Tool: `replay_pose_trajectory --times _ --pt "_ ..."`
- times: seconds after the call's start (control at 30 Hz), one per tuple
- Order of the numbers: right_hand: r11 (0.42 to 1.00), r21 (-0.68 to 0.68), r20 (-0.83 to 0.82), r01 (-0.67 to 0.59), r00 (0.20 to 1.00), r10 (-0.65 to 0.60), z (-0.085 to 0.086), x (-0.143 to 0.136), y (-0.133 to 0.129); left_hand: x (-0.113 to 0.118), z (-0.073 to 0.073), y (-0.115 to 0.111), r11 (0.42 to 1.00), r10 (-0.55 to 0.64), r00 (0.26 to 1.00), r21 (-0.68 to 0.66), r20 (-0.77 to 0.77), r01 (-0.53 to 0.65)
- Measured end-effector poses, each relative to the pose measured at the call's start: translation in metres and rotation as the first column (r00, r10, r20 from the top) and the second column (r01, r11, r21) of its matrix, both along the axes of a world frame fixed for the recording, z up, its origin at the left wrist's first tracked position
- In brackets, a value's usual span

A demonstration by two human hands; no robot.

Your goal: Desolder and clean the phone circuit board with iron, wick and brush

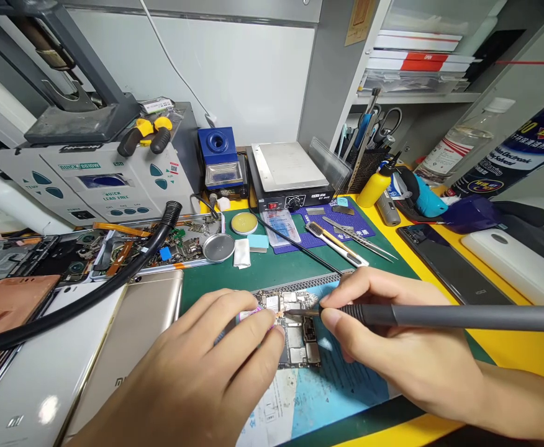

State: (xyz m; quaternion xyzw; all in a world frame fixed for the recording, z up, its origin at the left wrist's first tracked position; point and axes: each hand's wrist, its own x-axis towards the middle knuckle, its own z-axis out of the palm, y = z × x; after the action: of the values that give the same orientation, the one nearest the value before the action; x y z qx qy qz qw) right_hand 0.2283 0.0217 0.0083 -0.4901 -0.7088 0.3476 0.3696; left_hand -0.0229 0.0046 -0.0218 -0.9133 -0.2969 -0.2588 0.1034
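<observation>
My right hand grips a soldering iron like a pen, its tip pointing left. That tip meets a short copper-coloured strip, seemingly desoldering braid, over a phone circuit board. Closed fingers of my left hand hold a small reel with a purple rim, from which the braid seems to come; most of the reel is hidden. My left hand also covers the board's left side. Beneath the board lies a blue-and-white printed sheet on a green mat.
A black hose crosses the phones at left, below a hot-air station. Behind my hands are a round tin, a brush, tweezers and a heating plate. A dark phone lies right.
</observation>
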Motion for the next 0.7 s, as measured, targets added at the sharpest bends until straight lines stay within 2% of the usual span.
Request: replay_pose_trajectory --times 0.2,0.4,0.7 --pt "0.996 0.087 0.087 0.021 0.996 -0.029 0.0012 0.0015 -0.0019 -0.0017 0.0008 -0.0015 1.000 0.001 1.000 -0.011 -0.023 -0.002" --pt "0.999 0.053 0.152 0.004 0.988 -0.012 0.0028 0.0040 -0.0034 -0.0019 -0.0005 -0.0019 1.000 -0.002 1.000 -0.014 -0.014 0.002" --pt "1.000 0.008 0.000 0.009 1.000 -0.009 -0.0001 0.0032 -0.0028 -0.0021 -0.0008 -0.0014 1.000 0.020 0.999 -0.015 -0.029 -0.020"
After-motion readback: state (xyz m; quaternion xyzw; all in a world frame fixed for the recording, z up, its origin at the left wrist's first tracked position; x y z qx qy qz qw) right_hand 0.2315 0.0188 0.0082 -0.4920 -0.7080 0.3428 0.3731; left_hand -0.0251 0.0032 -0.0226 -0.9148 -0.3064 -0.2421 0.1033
